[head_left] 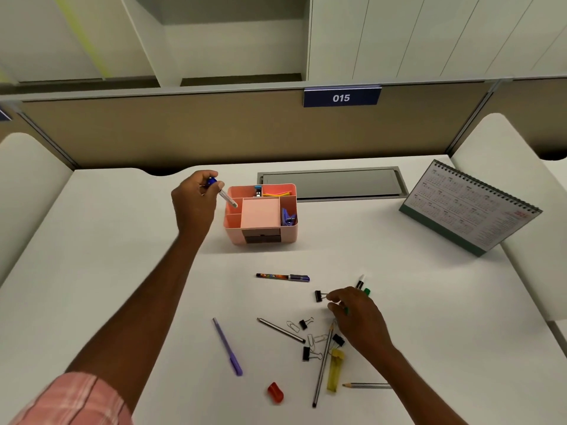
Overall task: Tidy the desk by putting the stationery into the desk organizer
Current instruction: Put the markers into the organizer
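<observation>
A pink desk organizer (290, 233) stands mid-desk; sticky notes, a purple stapler and a small blue item sit in its compartments. My left hand (193, 199) holds a clear pen with a blue cap (221, 191), tip angled down over the organizer's left rear compartment. My right hand (357, 314) rests on the desk over a green marker (366, 291), fingers curled around it, beside a black binder clip (319, 296). Loose on the desk lie a dark patterned pen (282, 277), a purple pen (228, 348), pencils (280, 330), several binder clips and paper clips, a yellow highlighter (335, 371) and a red sharpener (275, 392).
A desk calendar (469, 210) stands at the right rear. A grey cable hatch (343, 184) lies flush behind the organizer. A beige partition with a "015" label (341, 97) closes off the back. White chair backs flank both sides.
</observation>
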`<state>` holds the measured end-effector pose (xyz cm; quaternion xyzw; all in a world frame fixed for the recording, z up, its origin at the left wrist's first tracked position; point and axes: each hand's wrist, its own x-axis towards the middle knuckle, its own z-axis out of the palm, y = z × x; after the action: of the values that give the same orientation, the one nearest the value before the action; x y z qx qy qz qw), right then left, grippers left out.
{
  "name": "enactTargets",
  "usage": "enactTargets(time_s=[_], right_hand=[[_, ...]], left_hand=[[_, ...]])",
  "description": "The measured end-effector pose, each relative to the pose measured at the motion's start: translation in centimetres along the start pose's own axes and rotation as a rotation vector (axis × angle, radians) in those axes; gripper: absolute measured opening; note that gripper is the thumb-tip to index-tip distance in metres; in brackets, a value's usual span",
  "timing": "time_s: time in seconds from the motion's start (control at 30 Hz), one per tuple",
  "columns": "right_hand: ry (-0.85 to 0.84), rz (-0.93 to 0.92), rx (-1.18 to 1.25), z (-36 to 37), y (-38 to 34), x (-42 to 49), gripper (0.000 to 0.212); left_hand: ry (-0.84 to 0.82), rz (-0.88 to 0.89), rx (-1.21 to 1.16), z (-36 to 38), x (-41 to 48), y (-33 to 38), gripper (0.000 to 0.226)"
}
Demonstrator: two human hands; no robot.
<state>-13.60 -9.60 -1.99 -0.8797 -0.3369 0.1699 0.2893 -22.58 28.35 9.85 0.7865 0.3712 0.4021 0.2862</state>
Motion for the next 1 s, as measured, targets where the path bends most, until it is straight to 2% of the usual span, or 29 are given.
enactTargets(time_s=[0.17, 0.47, 0.63, 0.8, 0.9, 1.0], right_hand=[[0.022, 0.036, 0.012, -0.4, 0.9, 0.1, 0.017], [0.149, 0.191, 0.067, -2.1, 3.6, -0.3, 0.025], [0.148, 0.245, -0.004, -2.0, 3.5, 0.5, 0.014], [0.114, 0.436, -0.08, -1.7, 2.6, 3.4, 0.044], [0.128, 0.48, -0.186, -1.5, 2.0, 5.0, 0.046], [0.147, 0.506, -0.205, -1.4, 1.6, 6.0, 0.039]], left_hand=[[-0.055, 0.002, 0.118, 1.6, 0.7, -1.3, 0.029], [-0.124, -0.105, 0.219, 3.7, 0.0, -3.9, 0.028], [-0.143, -0.12, 0.231, 4.2, -0.2, -4.7, 0.028], [-0.157, -0.136, 0.211, 4.6, 0.1, -5.0, 0.031], [-0.175, -0.157, 0.192, 4.6, 0.2, -5.2, 0.033], [-0.191, -0.18, 0.197, 4.6, 0.3, -5.3, 0.036]])
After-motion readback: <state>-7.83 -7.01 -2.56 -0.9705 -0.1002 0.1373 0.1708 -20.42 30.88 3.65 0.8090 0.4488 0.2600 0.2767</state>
